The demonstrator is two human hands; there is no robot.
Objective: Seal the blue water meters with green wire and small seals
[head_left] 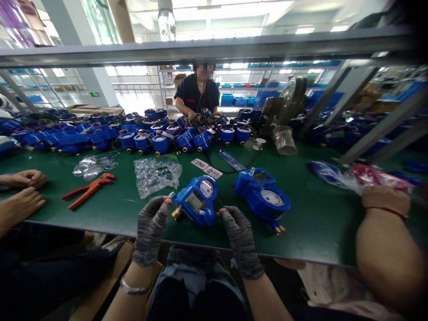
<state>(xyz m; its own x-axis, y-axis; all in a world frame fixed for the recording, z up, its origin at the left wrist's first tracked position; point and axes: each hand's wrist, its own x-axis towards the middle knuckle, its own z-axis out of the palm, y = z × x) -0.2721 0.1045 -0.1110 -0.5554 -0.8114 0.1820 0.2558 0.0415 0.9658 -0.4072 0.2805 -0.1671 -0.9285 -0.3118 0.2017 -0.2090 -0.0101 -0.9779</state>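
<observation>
A blue water meter (198, 200) with a small display, a round dial and a brass end fitting is held between both my hands just above the green table (310, 223). My left hand (150, 227), in a grey fingerless glove, grips its left end by the brass fitting. My right hand (239, 236), gloved the same way, pinches its right side. A second blue water meter (262, 195) lies on the table just right of the held one, not touched.
An orange cutter (89, 188), clear plastic bags (157, 174) and label strips (207, 168) lie beyond. Many blue meters (160, 138) line the far side, where a person in dark clothes (198, 94) works. Other people's hands rest at left (20, 196) and right (386, 200).
</observation>
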